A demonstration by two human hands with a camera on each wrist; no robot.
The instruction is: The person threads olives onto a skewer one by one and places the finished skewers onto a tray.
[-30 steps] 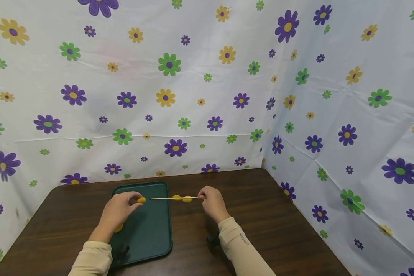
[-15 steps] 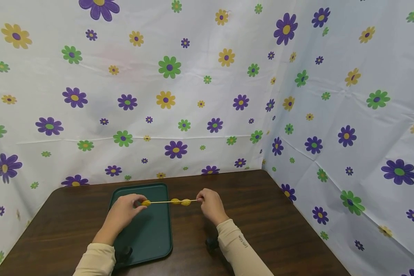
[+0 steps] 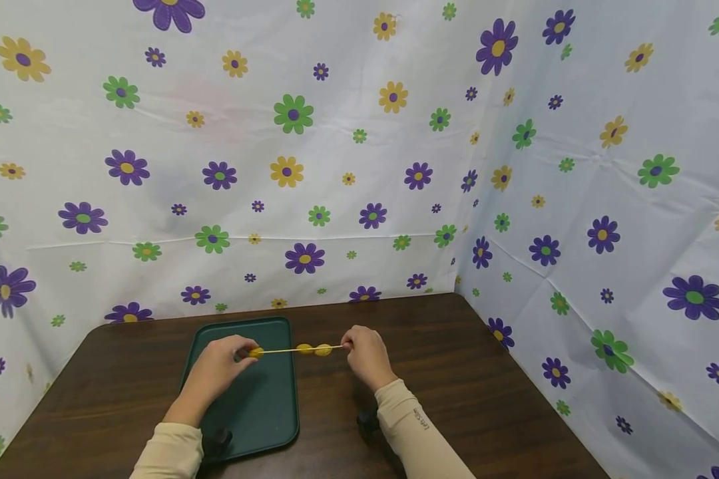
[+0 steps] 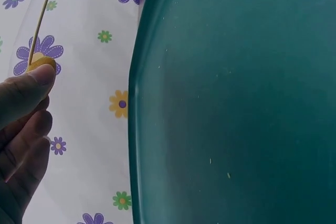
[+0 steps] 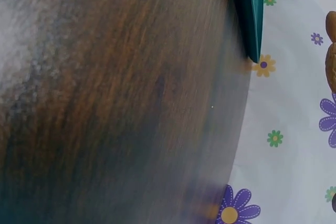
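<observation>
Skewer in right fingers, two yellow pieces threaded, left fingers pinching third piece

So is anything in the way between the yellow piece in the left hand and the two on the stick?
Nothing visible: only a bare stretch of the stick runs from the yellow piece the left hand pinches to the nearer strung piece.

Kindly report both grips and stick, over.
Right grip: holding stick. Left grip: pinching yellow piece at far tip. Two pieces threaded between. No obstacle seen.
</observation>
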